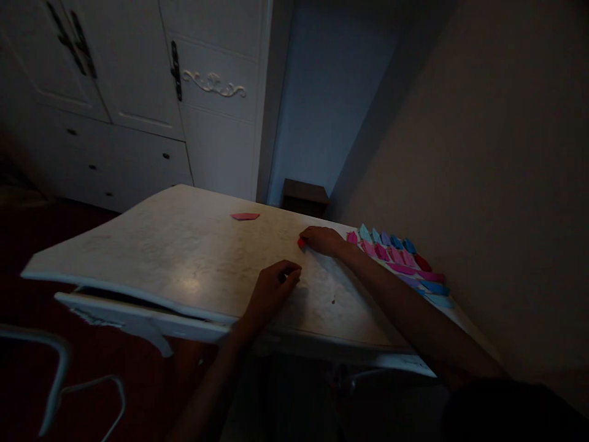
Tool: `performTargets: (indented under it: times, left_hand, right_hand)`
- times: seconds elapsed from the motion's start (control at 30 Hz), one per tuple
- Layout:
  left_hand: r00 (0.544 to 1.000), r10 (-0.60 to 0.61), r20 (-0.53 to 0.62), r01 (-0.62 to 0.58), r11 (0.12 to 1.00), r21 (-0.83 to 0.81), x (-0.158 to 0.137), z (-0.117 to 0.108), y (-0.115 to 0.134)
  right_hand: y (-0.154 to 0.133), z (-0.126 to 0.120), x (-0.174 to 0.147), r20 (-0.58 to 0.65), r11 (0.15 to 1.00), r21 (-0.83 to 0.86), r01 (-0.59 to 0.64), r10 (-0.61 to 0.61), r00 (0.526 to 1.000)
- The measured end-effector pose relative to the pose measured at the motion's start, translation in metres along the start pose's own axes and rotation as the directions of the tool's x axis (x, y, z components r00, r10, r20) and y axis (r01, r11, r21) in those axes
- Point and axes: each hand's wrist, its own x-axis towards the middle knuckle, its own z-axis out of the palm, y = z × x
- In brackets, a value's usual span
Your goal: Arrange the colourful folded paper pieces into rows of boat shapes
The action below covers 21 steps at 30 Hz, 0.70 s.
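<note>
My right hand (324, 239) reaches across the tabletop, its fingers closed on a small red folded paper piece (301, 242). Part of that piece is covered by the fingers. Nearer to me, my left hand (275, 283) rests low over the table with its fingers curled and the thumb close to the fingertips; nothing shows in it. A pink-red flat folded paper (245, 216) lies by itself near the far edge of the table (151, 239). Beyond my right forearm stand rows of folded paper pieces (396, 255) in pink, blue, turquoise and purple.
A slightly open drawer (142, 319) juts out under the table's front edge. White wardrobes (221, 135) stand behind, with a small brown cabinet (304, 191) in the corner. A wall (483, 184) closes off the right side. A metal frame (59, 356) is at lower left.
</note>
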Motion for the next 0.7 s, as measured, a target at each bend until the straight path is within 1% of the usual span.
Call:
performTargets:
  times: [0.1,0.23,0.3,0.4,0.5,0.57,0.63,0.7]
  left_hand:
    - [1.000,0.004,0.003,-0.004,1.000,0.000,0.000,0.000,0.001]
    - [1.000,0.006,0.004,-0.006,1.000,0.008,-0.001,-0.001,0.002]
    - [1.000,0.013,0.005,-0.013,1.000,0.008,-0.001,-0.001,0.002]
    - [1.000,0.014,0.005,-0.014,1.000,0.015,0.000,0.000,-0.001]
    - [1.000,0.007,0.008,-0.007,1.000,0.002,0.001,-0.001,-0.003]
    - [1.000,0.012,0.008,-0.012,1.000,-0.005,0.001,-0.001,-0.003]
    - [1.000,0.010,0.005,-0.010,1.000,-0.010,0.001,-0.002,-0.002]
    - [1.000,-0.009,0.005,0.009,1.000,-0.026,0.001,-0.002,-0.001]
  right_hand:
    - [0.004,0.001,-0.002,0.000,1.000,0.022,0.007,-0.007,1.000]
    - [0.009,0.002,-0.007,-0.038,0.993,0.099,0.071,-0.068,0.997]
    - [0.012,0.002,-0.010,-0.058,0.984,0.156,0.082,-0.073,0.996]
    - [0.016,-0.002,-0.021,-0.100,0.952,0.294,0.087,-0.060,0.993]
    - [0.024,-0.008,-0.041,-0.128,0.902,0.423,0.088,-0.037,0.991]
    - [0.031,-0.014,-0.060,-0.131,0.877,0.476,0.072,-0.011,0.991]
    - [0.038,-0.020,-0.083,-0.119,0.858,0.511,0.047,0.016,0.993]
    - [0.047,-0.027,-0.107,-0.076,0.851,0.525,0.009,0.036,0.996]
